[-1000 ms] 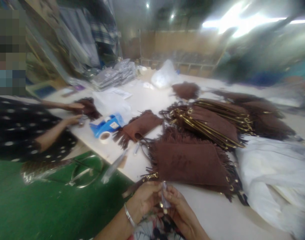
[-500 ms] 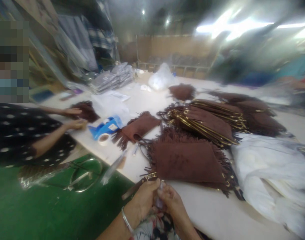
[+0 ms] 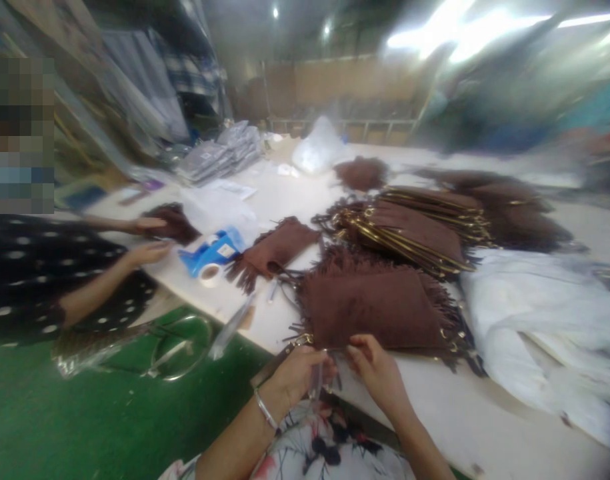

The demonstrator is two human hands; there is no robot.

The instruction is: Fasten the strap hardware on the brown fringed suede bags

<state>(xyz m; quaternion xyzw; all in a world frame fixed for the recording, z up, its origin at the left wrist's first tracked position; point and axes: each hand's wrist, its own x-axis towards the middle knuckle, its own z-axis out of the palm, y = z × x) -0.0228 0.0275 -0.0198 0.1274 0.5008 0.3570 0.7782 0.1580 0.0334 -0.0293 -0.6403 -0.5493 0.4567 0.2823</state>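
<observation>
My left hand [image 3: 305,369] is closed round a thin greyish strip [image 3: 317,383] that hangs below its fingers; blur hides exactly what it is. Just to the right, my right hand [image 3: 377,367] has its fingers bent in a pinch at the front edge of a brown fringed bag [image 3: 369,307]. Whatever sits between those fingertips is too small to make out. The bag lies flat at the table's near edge, with gold-coloured rings at its right corner. A brown strap with a gold-coloured clasp [image 3: 303,340] runs beside my left wrist.
Brown bags with gold-coloured zips [image 3: 409,233] are piled behind. A smaller fringed bag [image 3: 285,247], a tape roll [image 3: 209,274] and a blue packet [image 3: 212,252] lie leftward. White sheeting [image 3: 525,320] covers the right. A co-worker's hand [image 3: 152,252] is near another brown piece [image 3: 172,223].
My hands, together half a second ago, have drawn apart, the right one moving right and up. The co-worker's nearer hand has shifted slightly left. The whole view has tilted a little.
</observation>
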